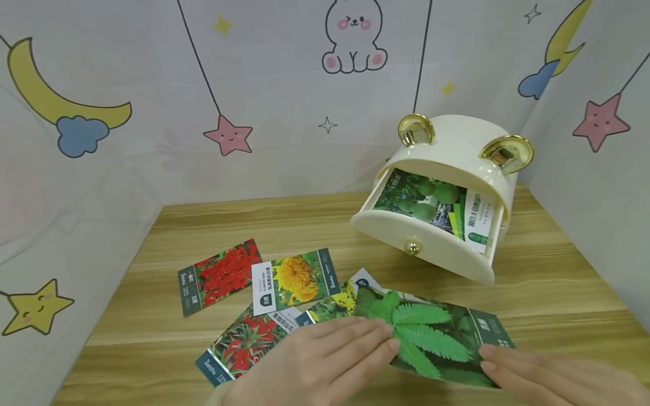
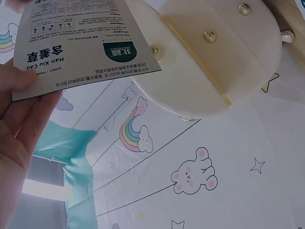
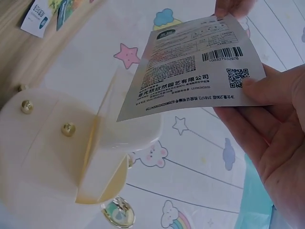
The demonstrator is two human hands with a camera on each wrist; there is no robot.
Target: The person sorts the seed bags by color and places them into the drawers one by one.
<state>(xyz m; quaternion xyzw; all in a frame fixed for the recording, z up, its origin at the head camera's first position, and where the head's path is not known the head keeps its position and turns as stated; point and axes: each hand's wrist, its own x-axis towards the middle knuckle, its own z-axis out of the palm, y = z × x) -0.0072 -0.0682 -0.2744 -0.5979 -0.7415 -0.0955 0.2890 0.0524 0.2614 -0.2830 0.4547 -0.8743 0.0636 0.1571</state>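
Note:
Both hands hold a seed packet with a green fern-like leaf picture [image 1: 424, 324] above the table's front. My left hand [image 1: 317, 361] pinches its left end, fingers over the picture side and thumb on the printed back [image 2: 81, 50]. At the opposite end, my right hand [image 1: 563, 375] pinches it the same way, its thumb beside the QR code in the right wrist view. Beyond the packet stands a cream box with gold ears [image 1: 459, 135]. Its drawer [image 1: 421, 242] is pulled out, with a green-fruit seed packet [image 1: 426, 200] lying inside.
Left of the box, several flower packets lie on the wooden table [image 1: 152, 282]: a red one [image 1: 225, 276], an orange one [image 1: 294, 279], another red one [image 1: 251, 338] and a partly covered yellow one [image 1: 335, 301]. A cartoon-printed cloth [image 1: 284, 141] encloses the back and sides.

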